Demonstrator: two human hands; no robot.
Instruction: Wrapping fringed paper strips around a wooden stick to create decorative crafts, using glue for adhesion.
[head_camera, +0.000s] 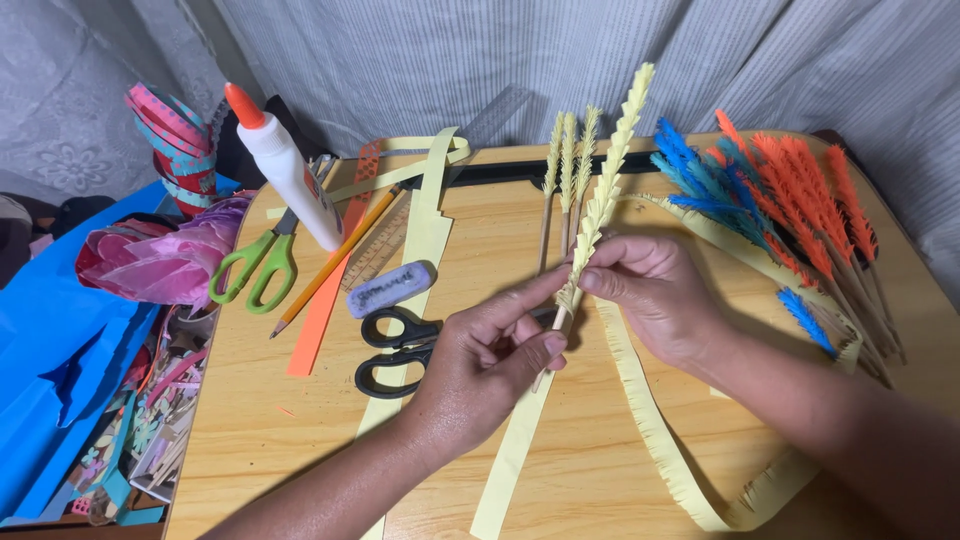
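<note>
Both my hands hold a thin wooden stick wrapped in fringed pale-yellow paper (604, 190), which rises toward the far edge of the table. My left hand (490, 360) pinches the stick's lower end between thumb and fingers. My right hand (655, 290) presses the paper wrap against the stick just above it. A long fringed yellow paper strip (650, 430) trails from the stick over the wooden table (300, 440) toward the near right.
Three finished yellow fringed sticks (566, 170) lie at the back. Blue sticks (715, 185) and orange sticks (800, 190) lie at the right. Black scissors (395, 350), an eraser (391, 289), a pencil (330, 265), a glue bottle (285, 165), green scissors (255, 265) and tape rolls (175, 140) lie left.
</note>
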